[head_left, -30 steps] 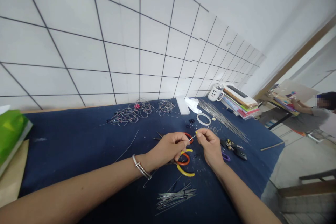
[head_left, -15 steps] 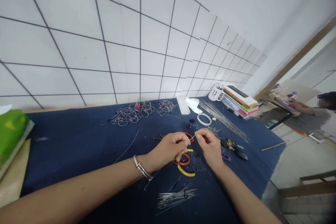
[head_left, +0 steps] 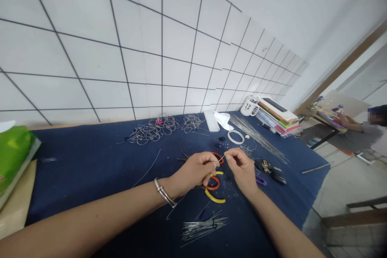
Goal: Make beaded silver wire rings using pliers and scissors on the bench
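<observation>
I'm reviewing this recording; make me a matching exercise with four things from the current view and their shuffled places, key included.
Things:
1. Thin wire-like piece
2. White mug
3. Silver bangle
4. Green package

Places:
A. Beside the stacked books
B. At the picture's left edge
C. Between the left hand and right hand
D. Around the left wrist

Pairs: 1-C, 2-A, 3-D, 4-B

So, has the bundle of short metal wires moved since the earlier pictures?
No: the bundle of short metal wires keeps its place below the lower yellow handle.
</observation>
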A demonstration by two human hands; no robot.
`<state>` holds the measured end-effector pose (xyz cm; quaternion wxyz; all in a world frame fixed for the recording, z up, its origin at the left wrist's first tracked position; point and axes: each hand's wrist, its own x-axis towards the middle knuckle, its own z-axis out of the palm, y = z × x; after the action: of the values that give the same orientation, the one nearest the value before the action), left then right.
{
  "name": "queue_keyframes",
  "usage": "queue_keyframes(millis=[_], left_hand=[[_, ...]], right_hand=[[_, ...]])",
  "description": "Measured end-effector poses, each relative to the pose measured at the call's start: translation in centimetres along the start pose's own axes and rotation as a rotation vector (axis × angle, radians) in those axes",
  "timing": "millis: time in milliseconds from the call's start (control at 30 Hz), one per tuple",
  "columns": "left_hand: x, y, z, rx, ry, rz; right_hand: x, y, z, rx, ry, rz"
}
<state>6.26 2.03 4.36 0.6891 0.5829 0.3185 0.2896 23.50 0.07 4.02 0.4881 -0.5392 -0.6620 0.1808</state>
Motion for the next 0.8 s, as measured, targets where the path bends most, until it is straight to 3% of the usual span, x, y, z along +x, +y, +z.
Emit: queue_keyframes(millis=[300, 567, 800], left_hand=[[-0.4, 0.0, 0.8, -0.12, 0.016, -0.004], [-0.1, -0.3, 0.3, -0.114, 0.015, 0.062], [0.3, -0.5, -0.3, -0.168, 0.038, 0.107]], right_hand=[[-0.2, -0.1, 0.2, -0.092, 0.025, -0.091], [-0.3, 0.1, -0.1, -0.039, 0.077, -0.041], [1.5, 3.2, -1.7, -0.206, 0.089, -0.033]])
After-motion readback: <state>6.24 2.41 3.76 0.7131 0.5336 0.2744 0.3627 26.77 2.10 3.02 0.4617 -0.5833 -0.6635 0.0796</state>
